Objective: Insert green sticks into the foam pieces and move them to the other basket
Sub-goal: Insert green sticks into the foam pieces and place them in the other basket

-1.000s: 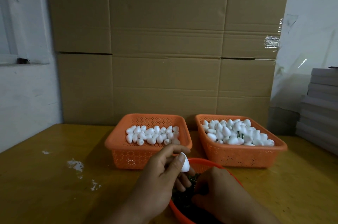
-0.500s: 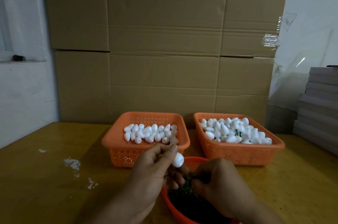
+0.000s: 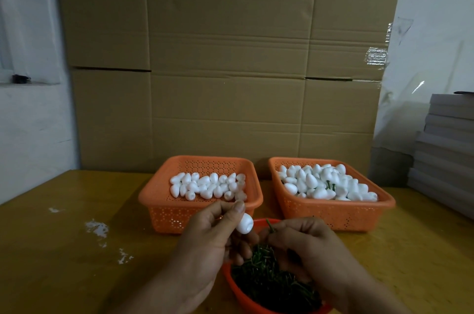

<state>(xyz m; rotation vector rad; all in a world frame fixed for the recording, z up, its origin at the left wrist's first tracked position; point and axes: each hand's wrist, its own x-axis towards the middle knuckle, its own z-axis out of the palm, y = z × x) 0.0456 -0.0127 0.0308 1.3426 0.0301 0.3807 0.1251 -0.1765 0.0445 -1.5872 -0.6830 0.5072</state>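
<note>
Here your left hand [image 3: 205, 234] pinches 1 foam piece [image 3: 244, 223] clear of the bowl, while your right hand [image 3: 305, 241] pinches 1 green stick [image 3: 270, 226] beside it, likely for insertion.

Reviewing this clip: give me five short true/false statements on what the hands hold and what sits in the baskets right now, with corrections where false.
1. The left hand pinches a white foam piece. True.
2. The right hand is empty. False: it pinches a green stick.
3. The stick is already inside the held foam piece. False: the two are still apart.
4. The right basket holds foam pieces with some green sticks showing among them. True.
5. The loose green sticks lie in the left basket. False: they fill the round orange bowl under the hands; the left basket holds only plain foam pieces.
</note>
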